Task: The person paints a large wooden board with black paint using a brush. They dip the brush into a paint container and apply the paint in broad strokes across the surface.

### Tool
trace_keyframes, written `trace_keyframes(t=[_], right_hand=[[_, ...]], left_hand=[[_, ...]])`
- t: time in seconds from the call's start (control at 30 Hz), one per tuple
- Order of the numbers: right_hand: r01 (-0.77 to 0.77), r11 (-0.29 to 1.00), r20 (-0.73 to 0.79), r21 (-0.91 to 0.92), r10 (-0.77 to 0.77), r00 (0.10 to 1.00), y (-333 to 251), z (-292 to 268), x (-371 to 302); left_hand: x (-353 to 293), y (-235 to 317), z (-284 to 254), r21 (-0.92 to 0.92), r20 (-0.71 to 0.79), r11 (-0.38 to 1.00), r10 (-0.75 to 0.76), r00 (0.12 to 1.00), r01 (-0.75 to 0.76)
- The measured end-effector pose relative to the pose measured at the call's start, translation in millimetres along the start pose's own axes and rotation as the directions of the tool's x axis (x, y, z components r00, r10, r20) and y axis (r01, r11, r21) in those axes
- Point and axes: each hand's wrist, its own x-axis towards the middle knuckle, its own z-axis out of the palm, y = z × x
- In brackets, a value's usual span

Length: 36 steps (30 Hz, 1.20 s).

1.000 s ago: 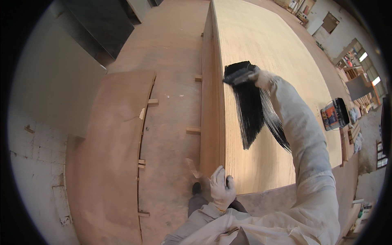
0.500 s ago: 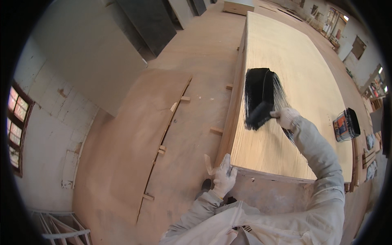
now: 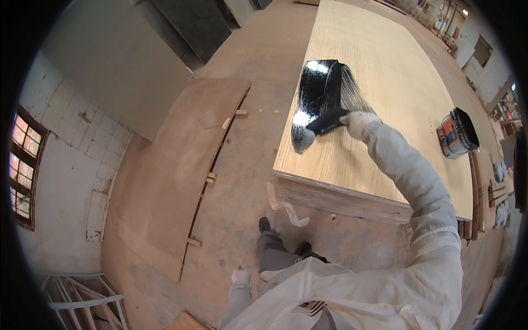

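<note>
Along the far stretch of the pale board (image 3: 379, 49) we have room to pass a hand, and also between our right hand (image 3: 361, 125) and the bucket (image 3: 457, 133) near the right edge. The glossy black coating (image 3: 319, 99) and black tool (image 3: 330, 121) obstruct the left side (our right sleeve (image 3: 410, 170) crosses the near part).

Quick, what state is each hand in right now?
Left hand: lowered, too small and blurred to tell whether open or closed.
Right hand: closed, holding the black spreading tool.

Black paint (image 3: 319, 94) — glare; fisheye bend
</note>
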Motion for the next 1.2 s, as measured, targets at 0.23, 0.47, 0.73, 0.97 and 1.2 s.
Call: trace_keyframes(t=[0.23, 0.47, 0.73, 0.97, 1.2], right_hand=[[-0.093, 0.987, -0.081, 0.128, 0.104, 0.991, -33, -12, 108], [-0.032, 0.991, 0.002, 0.131, 0.032, 0.999, -50, -13, 92], [0.147, 0.982, 0.262, -0.118, -0.112, 0.959, -87, -8, -79], [-0.383, 0.923, 0.200, 0.042, 0.368, 0.908, 119, 46, -150], [-0.391, 0.913, 0.213, 0.116, 0.362, 0.908, 13, 29, -89]], left_hand=[[-47, -129, 28, 0.148, 0.161, 0.972, -0.207, 0.965, 0.183], [-1, -102, 13, -0.149, 0.111, 0.951, -0.255, 0.961, 0.270], [103, -44, -9, -0.054, 0.126, 0.981, -0.179, 0.976, 0.187], [153, 48, -33, -0.260, 0.107, 0.956, 0.165, 0.980, -0.133], [148, 70, -32, 0.035, 0.221, 0.997, 0.059, 0.973, -0.068]])
